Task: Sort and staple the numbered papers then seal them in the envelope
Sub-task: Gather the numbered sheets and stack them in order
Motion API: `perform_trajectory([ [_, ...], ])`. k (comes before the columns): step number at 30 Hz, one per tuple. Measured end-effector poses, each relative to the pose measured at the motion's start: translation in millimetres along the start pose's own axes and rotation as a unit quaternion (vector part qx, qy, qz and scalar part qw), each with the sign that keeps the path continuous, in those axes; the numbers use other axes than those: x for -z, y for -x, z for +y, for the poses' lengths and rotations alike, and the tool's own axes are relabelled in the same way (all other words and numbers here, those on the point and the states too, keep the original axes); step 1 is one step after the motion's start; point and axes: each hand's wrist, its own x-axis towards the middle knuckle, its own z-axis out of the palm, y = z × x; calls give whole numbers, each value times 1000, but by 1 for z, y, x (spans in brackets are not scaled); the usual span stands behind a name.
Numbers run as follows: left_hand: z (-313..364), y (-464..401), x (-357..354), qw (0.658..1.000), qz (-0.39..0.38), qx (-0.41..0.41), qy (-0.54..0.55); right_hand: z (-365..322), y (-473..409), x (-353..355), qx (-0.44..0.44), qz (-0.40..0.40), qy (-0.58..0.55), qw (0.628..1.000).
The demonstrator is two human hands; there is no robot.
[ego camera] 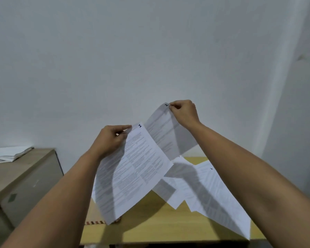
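Papers numbered 1 and 2 are both held up in the air above a light wooden table (150, 228), in front of a plain white wall (132, 51). The left hand (111, 138) pinches the top corner of the sheet marked 1 (134, 169) between thumb and fingers, and this printed sheet hangs down and to the left, its lower corner reaching close to the table. The right hand (183, 112) grips the top edge of the sheet marked 2 (168, 133), raised higher and lying partly behind sheet 1. More loose sheets (209, 192) lie spread on the table below, overlapping each other, with shadows of the arms across them. A strip with a red and dark striped border (95, 222) peeks out at the table's left edge under sheet 1. To the left stands a beige cabinet (25, 176) with a stack of white paper (9, 153) on top.
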Motion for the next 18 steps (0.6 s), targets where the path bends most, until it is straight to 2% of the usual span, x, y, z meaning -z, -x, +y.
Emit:
perform_trajectory([
  [5,27,6,-28,998,8,-32,48,10,31,13,-118,-50,-151,980],
  [9,38,10,-55,996,8,-54,70,25,53,20,-214,-131,-181,951],
  [13,41,14,-75,995,-6,-64,78,33,66,29,-245,-184,-221,926],
  [18,43,18,-92,994,-19,-66,81,38,74,32,-250,-231,-213,916],
])
